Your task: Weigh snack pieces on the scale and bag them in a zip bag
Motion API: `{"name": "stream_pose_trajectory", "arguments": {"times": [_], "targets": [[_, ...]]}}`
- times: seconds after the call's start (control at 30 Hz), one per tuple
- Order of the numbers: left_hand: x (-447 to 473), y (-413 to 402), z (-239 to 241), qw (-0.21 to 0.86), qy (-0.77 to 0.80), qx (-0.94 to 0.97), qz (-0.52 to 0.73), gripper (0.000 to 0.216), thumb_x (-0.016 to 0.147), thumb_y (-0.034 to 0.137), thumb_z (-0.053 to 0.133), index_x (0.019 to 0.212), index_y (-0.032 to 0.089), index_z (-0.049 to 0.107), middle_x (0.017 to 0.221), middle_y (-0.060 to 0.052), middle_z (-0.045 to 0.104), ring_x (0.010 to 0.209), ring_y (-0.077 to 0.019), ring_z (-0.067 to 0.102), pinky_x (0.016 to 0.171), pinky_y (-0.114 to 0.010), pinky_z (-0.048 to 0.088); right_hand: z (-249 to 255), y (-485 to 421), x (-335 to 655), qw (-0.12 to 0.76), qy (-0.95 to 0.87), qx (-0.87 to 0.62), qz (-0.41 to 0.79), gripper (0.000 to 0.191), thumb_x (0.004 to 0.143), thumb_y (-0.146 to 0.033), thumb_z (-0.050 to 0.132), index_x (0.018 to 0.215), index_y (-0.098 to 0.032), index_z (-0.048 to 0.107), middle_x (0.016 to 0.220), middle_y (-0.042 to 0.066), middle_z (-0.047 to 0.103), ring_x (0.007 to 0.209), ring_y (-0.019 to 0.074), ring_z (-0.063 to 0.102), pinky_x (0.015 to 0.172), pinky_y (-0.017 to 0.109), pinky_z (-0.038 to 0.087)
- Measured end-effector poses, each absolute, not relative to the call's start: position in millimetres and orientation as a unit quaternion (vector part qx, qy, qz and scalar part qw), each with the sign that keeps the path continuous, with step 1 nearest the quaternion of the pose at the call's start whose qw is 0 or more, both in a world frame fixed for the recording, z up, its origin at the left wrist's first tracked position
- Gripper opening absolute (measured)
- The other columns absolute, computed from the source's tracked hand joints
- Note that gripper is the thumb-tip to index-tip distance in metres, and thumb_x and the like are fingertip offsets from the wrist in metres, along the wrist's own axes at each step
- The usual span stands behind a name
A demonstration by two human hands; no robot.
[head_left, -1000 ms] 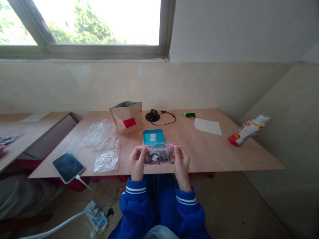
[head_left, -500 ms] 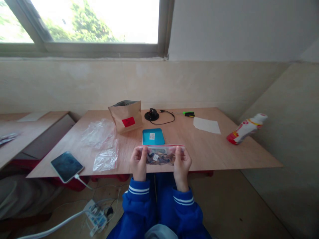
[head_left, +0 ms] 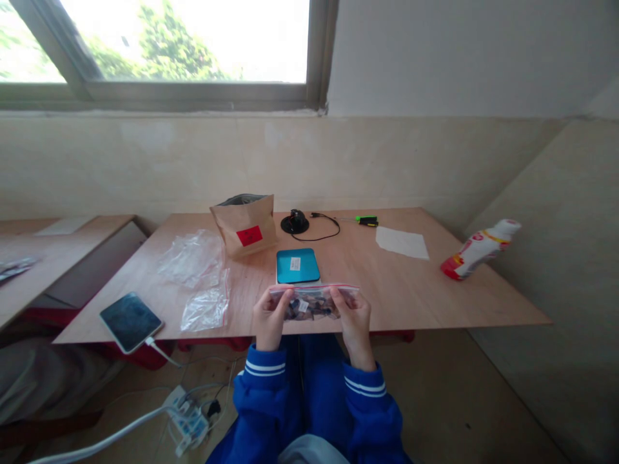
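Between my hands a clear zip bag with a red strip along its top is stretched out over the table's front edge. Dark and brown small pieces and a white label show through it. My left hand pinches its upper left part, the thumb on the near side. At the upper right, my right hand grips it the same way. Just beyond the bag lies a flat blue case with a white sticker.
A brown paper pouch stands open at the back. Empty clear bags and a phone on a cable lie left. Farther back are a black round base with a cable, screwdrivers, white paper and a bottle.
Both thumbs have slid inward along the top of the zip bag. My right wrist has shifted slightly to the right, and the bag sits a little lower.
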State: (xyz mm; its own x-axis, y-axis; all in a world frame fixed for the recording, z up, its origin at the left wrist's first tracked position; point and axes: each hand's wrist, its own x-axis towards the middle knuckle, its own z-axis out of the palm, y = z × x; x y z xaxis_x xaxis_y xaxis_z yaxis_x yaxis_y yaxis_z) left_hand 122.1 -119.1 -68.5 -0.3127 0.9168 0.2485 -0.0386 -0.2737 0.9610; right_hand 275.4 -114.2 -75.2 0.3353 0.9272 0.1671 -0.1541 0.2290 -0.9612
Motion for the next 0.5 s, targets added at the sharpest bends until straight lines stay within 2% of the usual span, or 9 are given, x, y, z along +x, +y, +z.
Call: {"name": "stream_pose_trajectory", "arguments": {"times": [0.27,0.5], "targets": [[116.5,-118.3,-66.5,0.282,0.524,0.504,0.626,0.025,0.077,0.042,0.067,0.078,0.017,0.069,0.072,-0.002,0.07,0.067,-0.014,0.065,0.062,-0.021,0.052,-73.5,-113.7,275.4,0.664,-0.426,-0.477,0.388,0.022,0.073,-0.04,0.072,0.075,-0.018,0.073,0.075,0.004,0.073,0.064,0.0142,0.065,0.056,0.023,0.052],[117.9,-121.7,-69.0,0.315,0.517,0.48,0.634,0.028,0.076,0.045,0.068,0.08,0.017,0.068,0.072,-0.002,0.069,0.066,-0.0133,0.065,0.059,-0.02,0.052,-63.4,-117.3,274.6,0.575,-0.432,-0.474,0.507,0.029,0.064,-0.042,0.078,0.075,-0.015,0.072,0.062,0.001,0.069,0.05,0.0128,0.06,0.041,0.02,0.045]]}}
